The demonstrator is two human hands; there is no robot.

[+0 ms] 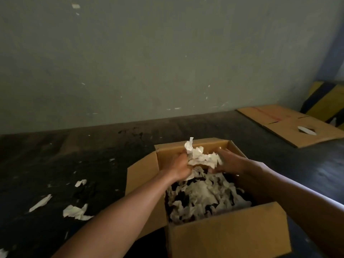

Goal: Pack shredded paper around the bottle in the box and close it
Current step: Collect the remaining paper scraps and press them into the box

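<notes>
I have both hands over the far end of the open box (229,237); the left hand (179,165) is closed on a wad of shredded paper (202,157), and the right hand (229,162) presses against the other side of the same wad with fingers partly curled, so the wad is gripped between the two. The box stands on the dark floor (55,155), not on a bench; all its flaps are open, the left flap (142,180) folded outward. Loose paper fill (201,198) already covers much of the interior, with dark gaps showing through it; I cannot make out the bottle itself, which I judge to lie under the fill. Status: packing is well under way; remaining steps are to press this wad down, fill the gaps, then fold the flaps shut. Surroundings: paper scraps (77,213) lie scattered on the floor to the left; a flattened carton (290,125) lies well apart at the right, near the wall (149,62); nothing obstructs the flaps.
</notes>
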